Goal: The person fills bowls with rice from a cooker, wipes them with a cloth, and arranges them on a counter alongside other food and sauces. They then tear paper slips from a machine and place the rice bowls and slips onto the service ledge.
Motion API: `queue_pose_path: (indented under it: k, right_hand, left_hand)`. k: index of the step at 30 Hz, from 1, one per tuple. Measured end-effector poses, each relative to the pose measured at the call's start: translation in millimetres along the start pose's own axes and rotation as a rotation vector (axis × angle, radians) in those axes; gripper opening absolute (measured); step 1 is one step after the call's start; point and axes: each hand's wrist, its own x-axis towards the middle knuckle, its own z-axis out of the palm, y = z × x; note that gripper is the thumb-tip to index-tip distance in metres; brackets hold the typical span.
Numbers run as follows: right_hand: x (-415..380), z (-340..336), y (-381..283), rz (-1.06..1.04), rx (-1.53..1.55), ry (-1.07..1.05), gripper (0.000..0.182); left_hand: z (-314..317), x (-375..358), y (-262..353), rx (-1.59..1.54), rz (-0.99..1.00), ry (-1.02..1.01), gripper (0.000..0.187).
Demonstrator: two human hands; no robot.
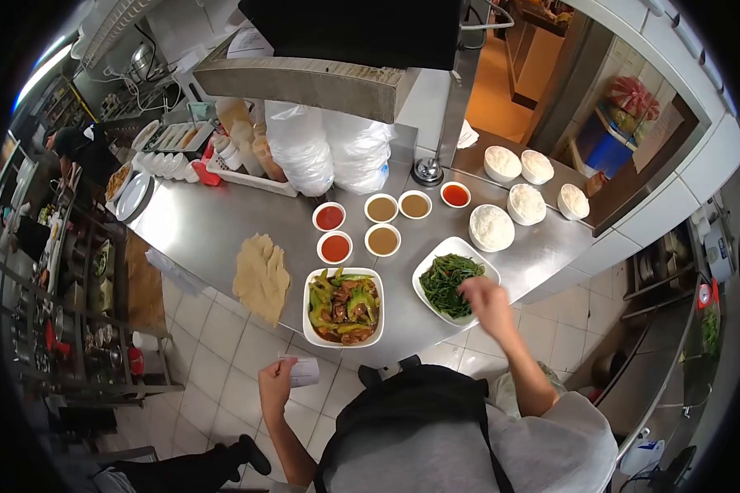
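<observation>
My left hand is closed on a small white paper slip, held low in front of the counter's near edge. Over the right side of a white square bowl of cooked leafy greens is my right hand, its fingers curled together. Whether they touch the greens or pinch something is hidden. Left of it stands a square dish with a stir-fry of green vegetable and brown meat. A crumpled tan cloth lies further left on the counter.
Behind the dishes sit small cups of red sauce and brown sauce. Several rice bowls stand at right, near a call bell. A metal shelf overhangs bagged containers. A co-worker stands far left.
</observation>
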Motion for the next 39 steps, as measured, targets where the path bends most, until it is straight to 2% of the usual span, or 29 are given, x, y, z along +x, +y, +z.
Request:
queue_pose_path:
  k: [1, 2, 3, 4, 6, 8, 9, 11, 12, 14, 15, 17, 18, 20, 22, 24, 25, 27, 28, 31, 34, 35, 36, 38, 39]
  right_hand:
    - [-3.1, 15.5, 4.9, -0.079, 0.036, -0.08, 0.016]
    - [-5.2, 26.7, 3.9, 0.097, 0.058, -0.253, 0.011]
    - [-9.3, 41.1, 4.5, 0.095, 0.098, -0.361, 0.014]
    - [-12.6, 51.4, -4.8, 0.249, 0.201, -0.469, 0.016]
    - [-21.4, 77.9, 2.1, 0.363, 0.29, -0.629, 0.031]
    - [-24.0, 99.4, 2.7, 0.51, 0.449, -0.505, 0.033]
    - [-21.5, 108.2, 2.1, 0.515, 0.453, -0.493, 0.033]
    - [-14.5, 117.8, -1.2, 0.349, 0.404, -0.395, 0.032]
    - [-13.1, 118.4, -2.5, 0.356, 0.407, -0.384, 0.032]
    - [-5.8, 115.8, -12.1, 0.172, 0.174, -0.316, 0.027]
    - [-3.9, 111.3, -11.6, 0.174, 0.176, -0.307, 0.027]
    - [-2.2, 88.3, -10.5, 0.016, 0.05, -0.183, 0.021]
    - [0.3, 67.3, -14.2, 0.193, 0.09, -0.231, 0.017]
    - [5.6, 32.0, 5.4, 0.14, 0.067, 0.084, 0.015]
    - [20.9, -15.3, 21.4, 0.118, -0.084, 0.396, 0.016]
    - [30.7, -49.1, 60.8, 0.176, -0.08, 0.496, 0.032]
    - [36.9, -55.8, 81.8, 0.167, -0.082, 0.504, 0.032]
    - [48.9, -58.9, 119.7, 0.129, 0.006, 0.33, 0.058]
    - [54.1, -57.4, 125.0, 0.12, 0.002, 0.323, 0.058]
    - [67.9, -49.9, 130.0, 0.102, 0.147, 0.086, 0.085]
    - [75.9, -40.8, 128.2, -0.018, 0.175, 0.116, 0.091]
    - [76.1, -40.5, 110.4, 0.035, 0.242, 0.114, 0.098]
    - [79.2, -38.3, 108.7, 0.032, 0.245, 0.09, 0.098]
    - [86.3, -33.9, 107.3, -0.106, 0.14, 0.182, 0.102]
    - [89.4, -32.9, 104.9, -0.108, 0.111, 0.214, 0.105]
  left_hand:
    - [-0.2, -2.8, -2.8, -0.004, -0.003, 0.015, 0.026]
    - [0.2, -5.1, -5.2, -0.009, -0.007, 0.027, 0.026]
    - [0.4, -6.4, -5.7, -0.006, -0.008, 0.019, 0.026]
    - [-0.5, -7.6, -5.1, 0.016, 0.01, 0.024, 0.026]
    - [0.4, -8.2, -7.4, 0.041, 0.031, 0.02, 0.027]
    - [0.9, -4.6, -10.6, 0.006, 0.018, 0.019, 0.028]
    - [0.6, -3.1, -9.8, 0.012, 0.023, 0.008, 0.028]
    - [0.3, -2.3, -7.7, 0.005, -0.013, -0.002, 0.027]
    - [-0.6, -3.0, -7.1, 0.012, -0.011, -0.012, 0.027]
    - [-3.6, -1.2, -5.2, 0.05, -0.004, -0.002, 0.028]
    - [-5.3, 0.5, -7.6, 0.054, 0.001, -0.008, 0.028]
    - [-7.5, 2.7, -13.1, 0.043, -0.018, -0.015, 0.028]
    - [-7.6, 3.4, -12.4, 0.043, -0.016, -0.018, 0.028]
    - [-7.9, 1.9, -4.3, 0.015, -0.017, -0.027, 0.026]
    - [-15.6, 0.4, 9.7, 0.056, 0.025, -0.022, 0.024]
    - [-27.0, -1.6, 17.9, 0.099, 0.071, -0.021, 0.023]
    - [-33.3, 0.5, 19.9, 0.005, 0.108, 0.034, 0.022]
    - [-46.2, 4.7, 24.4, -0.099, 0.138, 0.094, 0.022]
    - [-53.2, 9.5, 29.1, -0.11, 0.164, 0.107, 0.023]
    - [-59.4, 16.3, 45.3, -0.144, 0.227, 0.154, 0.025]
    - [-62.2, 21.9, 48.4, -0.132, 0.248, 0.176, 0.027]
    - [-61.5, 23.7, 48.6, -0.095, 0.265, 0.173, 0.027]
    - [-59.5, 23.7, 50.7, -0.058, 0.282, 0.172, 0.026]
    - [-50.2, 20.5, 63.1, -0.047, 0.285, 0.191, 0.025]
    - [-44.7, 19.2, 69.4, -0.033, 0.303, 0.187, 0.024]
